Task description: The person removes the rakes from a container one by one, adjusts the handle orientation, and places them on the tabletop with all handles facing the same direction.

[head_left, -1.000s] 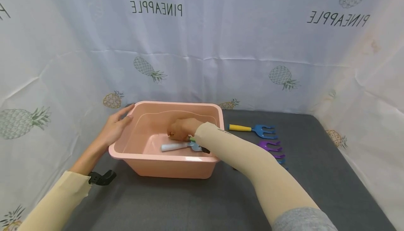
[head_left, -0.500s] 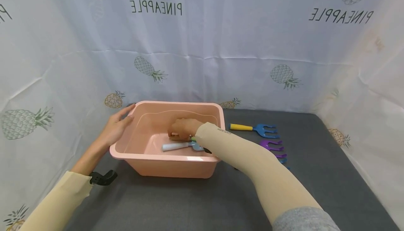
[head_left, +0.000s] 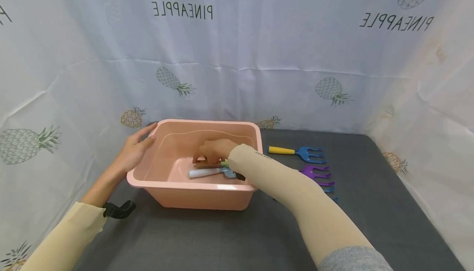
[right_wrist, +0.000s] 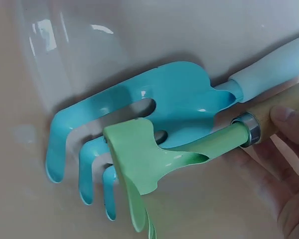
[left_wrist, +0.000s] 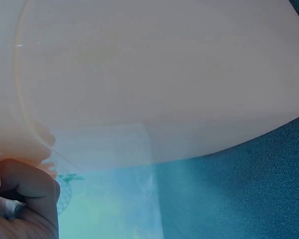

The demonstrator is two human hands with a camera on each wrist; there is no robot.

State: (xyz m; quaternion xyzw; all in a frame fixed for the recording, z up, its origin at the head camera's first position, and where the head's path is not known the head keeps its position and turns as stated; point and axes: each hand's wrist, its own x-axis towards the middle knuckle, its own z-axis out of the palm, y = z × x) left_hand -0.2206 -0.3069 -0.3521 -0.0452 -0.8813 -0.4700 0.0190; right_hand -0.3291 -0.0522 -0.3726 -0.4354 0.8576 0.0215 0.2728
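Observation:
My left hand (head_left: 135, 149) holds the left rim of a pink plastic basin (head_left: 201, 197). In the left wrist view its curled fingers (left_wrist: 32, 184) show at the lower left. Inside the basin, my right hand (head_left: 214, 150) pinches the wooden handle of a green hand rake (right_wrist: 139, 152), its thumb on the wood near the metal collar. The rake's bent head overlaps a light blue hand fork (right_wrist: 182, 94) with a whitish handle, which lies on the basin floor (right_wrist: 84, 74). In the head view, my right hand and sleeve cover most of the green head.
On the dark grey tabletop (head_left: 222, 242), right of the basin, lie a blue fork with yellow handle (head_left: 282, 150), a purple fork (head_left: 314, 173) and more blue tines (head_left: 328, 190), partly behind my right sleeve (head_left: 289, 184). A pineapple-print curtain (head_left: 237, 57) encloses the back and sides.
The right hand's fingers have shifted slightly left and loosened from a tighter curl, baring more of the wooden handle. The left hand and basin stay in place.

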